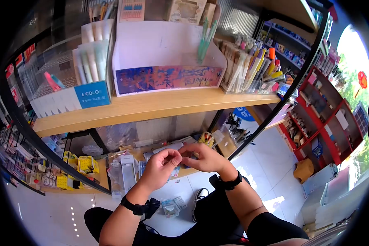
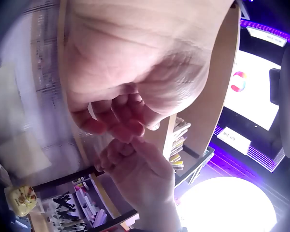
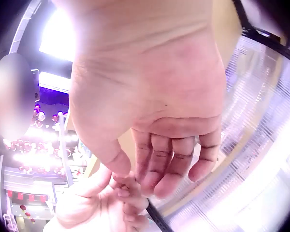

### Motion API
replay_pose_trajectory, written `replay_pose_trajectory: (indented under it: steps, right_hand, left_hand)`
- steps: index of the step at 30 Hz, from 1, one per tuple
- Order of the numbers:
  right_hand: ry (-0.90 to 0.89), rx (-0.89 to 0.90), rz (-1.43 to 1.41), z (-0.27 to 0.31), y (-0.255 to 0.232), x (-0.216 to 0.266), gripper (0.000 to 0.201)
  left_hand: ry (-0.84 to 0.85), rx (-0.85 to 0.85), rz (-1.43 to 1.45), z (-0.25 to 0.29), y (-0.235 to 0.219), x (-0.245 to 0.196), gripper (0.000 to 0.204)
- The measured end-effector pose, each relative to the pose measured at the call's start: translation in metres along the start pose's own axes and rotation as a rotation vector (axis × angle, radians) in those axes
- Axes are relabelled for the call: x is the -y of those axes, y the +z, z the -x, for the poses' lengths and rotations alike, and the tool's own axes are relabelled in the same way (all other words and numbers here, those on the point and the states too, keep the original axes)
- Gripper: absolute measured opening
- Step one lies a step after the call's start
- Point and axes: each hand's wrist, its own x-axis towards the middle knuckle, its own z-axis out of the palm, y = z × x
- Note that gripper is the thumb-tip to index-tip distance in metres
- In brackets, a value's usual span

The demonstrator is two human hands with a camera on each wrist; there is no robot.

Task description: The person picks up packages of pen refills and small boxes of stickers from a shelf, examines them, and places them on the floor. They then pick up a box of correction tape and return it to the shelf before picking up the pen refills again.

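My left hand [image 1: 160, 167] and right hand [image 1: 206, 158] meet at the fingertips in front of the lower shelf. In the left wrist view the left hand [image 2: 140, 63] has its fingers curled in and its thumb close to them. The right hand [image 2: 141, 181] comes up from below, its thumb tip at the left fingertips. The right wrist view shows the right hand [image 3: 150, 92] with fingers loosely bent and apart, its thumb touching the left hand [image 3: 94, 205]. No object shows between the fingers of either hand.
Above the hands, a wooden shelf [image 1: 151, 107] bears a white display box [image 1: 168, 41], a clear pen holder [image 1: 69, 61] and several colourful pens [image 1: 256, 65]. Below are white boxes [image 1: 128, 172] and yellow baskets [image 1: 87, 165]. A small packet [image 1: 173, 207] lies on the floor near a shoe [image 1: 201, 194].
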Motion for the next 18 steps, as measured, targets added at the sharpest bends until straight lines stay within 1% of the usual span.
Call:
replay_pose_trajectory:
  steps: [1, 2, 4, 6, 8, 10, 12, 13, 14, 16, 17, 18]
  right_hand:
    - [0.055, -0.023, 0.023, -0.003, -0.003, 0.015, 0.021]
    - [0.102, -0.047, 0.052, -0.006, -0.006, 0.031, 0.021]
    - [-0.016, -0.083, 0.156, -0.019, -0.017, 0.082, 0.018]
    - [0.036, -0.092, 0.119, -0.033, -0.029, 0.146, 0.024]
    - [-0.161, -0.157, 0.096, -0.061, -0.046, 0.187, 0.022]
    - [-0.211, -0.207, -0.007, -0.105, -0.06, 0.233, 0.025]
    - [-0.324, -0.307, 0.182, -0.16, -0.085, 0.257, 0.03]
    - [-0.336, -0.369, 0.22, -0.188, -0.097, 0.265, 0.033]
    - [-0.352, -0.43, 0.255, -0.217, -0.11, 0.268, 0.037]
    - [-0.259, -0.543, 0.347, -0.272, -0.134, 0.269, 0.049]
    - [-0.265, -0.537, 0.351, -0.291, -0.14, 0.272, 0.049]
    - [-0.13, -0.575, 0.483, -0.307, -0.144, 0.274, 0.052]
  left_hand:
    - [0.033, -0.03, 0.019, 0.003, -0.002, -0.007, 0.018]
    - [0.051, -0.026, 0.032, 0.008, -0.006, -0.015, 0.018]
    - [0.099, -0.06, 0.013, 0.017, -0.017, -0.029, 0.02]
    - [0.144, -0.03, 0.086, 0.022, -0.029, -0.031, 0.02]
    - [0.141, -0.036, 0.106, 0.03, -0.036, -0.045, 0.02]
    - [0.154, -0.049, 0.11, 0.039, -0.042, -0.062, 0.02]
    - [0.167, -0.05, 0.115, 0.046, -0.049, -0.076, 0.021]
    - [0.185, -0.066, 0.125, 0.048, -0.049, -0.079, 0.025]
    - [0.195, -0.068, 0.124, 0.05, -0.05, -0.083, 0.025]
    - [0.232, -0.053, 0.146, 0.054, -0.053, -0.089, 0.027]
    - [0.26, -0.027, 0.103, 0.056, -0.056, -0.091, 0.03]
    - [0.268, -0.031, 0.105, 0.058, -0.059, -0.093, 0.03]
